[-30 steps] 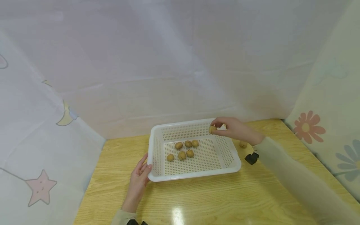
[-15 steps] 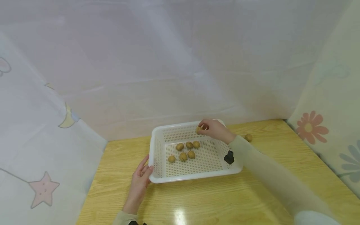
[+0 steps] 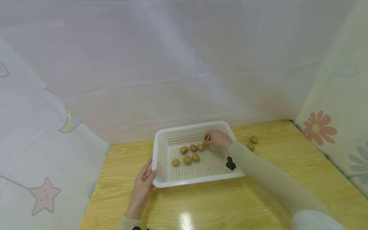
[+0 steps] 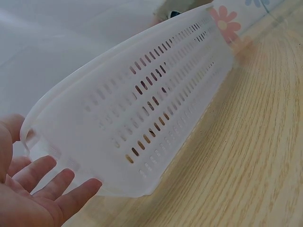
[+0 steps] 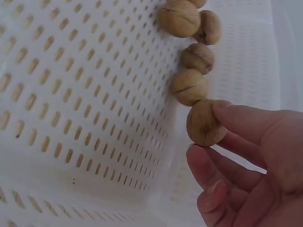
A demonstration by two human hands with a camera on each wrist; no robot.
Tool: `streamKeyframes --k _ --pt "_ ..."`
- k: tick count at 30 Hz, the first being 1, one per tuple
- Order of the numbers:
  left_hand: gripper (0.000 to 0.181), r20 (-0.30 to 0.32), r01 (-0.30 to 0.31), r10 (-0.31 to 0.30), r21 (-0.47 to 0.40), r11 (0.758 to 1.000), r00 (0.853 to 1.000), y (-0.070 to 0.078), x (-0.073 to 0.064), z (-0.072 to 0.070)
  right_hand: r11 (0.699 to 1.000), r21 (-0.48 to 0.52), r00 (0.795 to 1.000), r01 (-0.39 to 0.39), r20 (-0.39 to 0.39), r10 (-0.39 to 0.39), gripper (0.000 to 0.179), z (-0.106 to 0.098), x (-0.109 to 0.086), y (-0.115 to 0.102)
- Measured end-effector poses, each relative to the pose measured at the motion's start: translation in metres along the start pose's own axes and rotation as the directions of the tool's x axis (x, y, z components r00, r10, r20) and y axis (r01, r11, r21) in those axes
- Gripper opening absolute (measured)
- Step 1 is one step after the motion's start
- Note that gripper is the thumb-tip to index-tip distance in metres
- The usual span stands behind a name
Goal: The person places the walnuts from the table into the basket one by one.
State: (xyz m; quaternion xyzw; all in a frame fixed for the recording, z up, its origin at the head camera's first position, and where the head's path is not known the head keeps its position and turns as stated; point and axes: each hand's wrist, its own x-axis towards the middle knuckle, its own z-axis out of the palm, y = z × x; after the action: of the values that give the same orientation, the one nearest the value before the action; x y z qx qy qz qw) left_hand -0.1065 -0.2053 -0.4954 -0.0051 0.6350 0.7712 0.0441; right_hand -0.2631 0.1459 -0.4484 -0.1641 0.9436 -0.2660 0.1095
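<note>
A white slotted plastic basket (image 3: 201, 180) stands on the table, with several walnuts (image 3: 187, 160) in two loose rows on its floor. My left hand (image 3: 142, 185) grips the basket's left end; the thumb lies over the rim and the fingers are against the outer wall in the left wrist view. Inside the basket, toward the back right, my right hand (image 3: 218, 139) pinches a walnut (image 5: 205, 124) between thumb and fingers. In the right wrist view this walnut touches the end one (image 5: 189, 87) of the back row.
Two walnuts (image 3: 254, 139) lie on the wooden table (image 3: 161, 207) just right of the basket, partly behind the right sleeve. A pale cloth wall (image 3: 184, 95) rises behind the table, with printed cloth at both sides.
My right hand has carried its walnut left over the basket's right end, then down toward the back row. My left hand keeps its place on the rim.
</note>
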Motion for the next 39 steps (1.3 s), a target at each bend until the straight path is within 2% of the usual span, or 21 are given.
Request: streamKeyframes --k 8,14,18,24,30,33,39 --pt "0.065 0.008 -0.025 0.025 0.027 0.999 1.0 0.0 0.0 0.001 0.996 -0.058 0.997 0.063 0.054 -0.059 0.022 0.011 0.013 0.008" --pt "0.063 -0.002 -0.001 0.001 0.005 1.0 1.0 -0.001 0.0 0.001 0.996 -0.068 0.994 0.049 0.104 -0.042 0.026 0.012 0.014 0.008" --pt "0.063 0.002 0.004 -0.004 0.01 1.0 1.0 -0.001 -0.001 0.0 0.995 -0.084 0.993 0.055 0.11 -0.045 0.031 0.009 0.013 0.008" --pt "0.064 0.009 -0.001 0.001 0.02 1.0 1.0 0.0 0.0 -0.001 0.994 -0.038 0.994 0.104 0.046 -0.102 0.033 -0.014 0.003 0.002" --pt "0.063 0.005 0.001 -0.001 0.014 1.0 1.0 -0.001 0.0 -0.001 0.98 0.025 0.98 0.198 -0.04 -0.197 0.029 -0.04 -0.016 -0.002" --pt "0.063 0.006 -0.001 0.001 0.017 1.0 1.0 -0.001 0.0 -0.001 0.977 0.054 0.977 0.205 -0.078 -0.2 0.03 -0.052 -0.025 0.001" --pt "0.062 0.008 -0.012 0.012 0.012 1.0 1.0 -0.001 0.0 -0.001 0.984 0.046 0.976 0.173 -0.143 -0.165 0.029 -0.077 -0.044 0.013"
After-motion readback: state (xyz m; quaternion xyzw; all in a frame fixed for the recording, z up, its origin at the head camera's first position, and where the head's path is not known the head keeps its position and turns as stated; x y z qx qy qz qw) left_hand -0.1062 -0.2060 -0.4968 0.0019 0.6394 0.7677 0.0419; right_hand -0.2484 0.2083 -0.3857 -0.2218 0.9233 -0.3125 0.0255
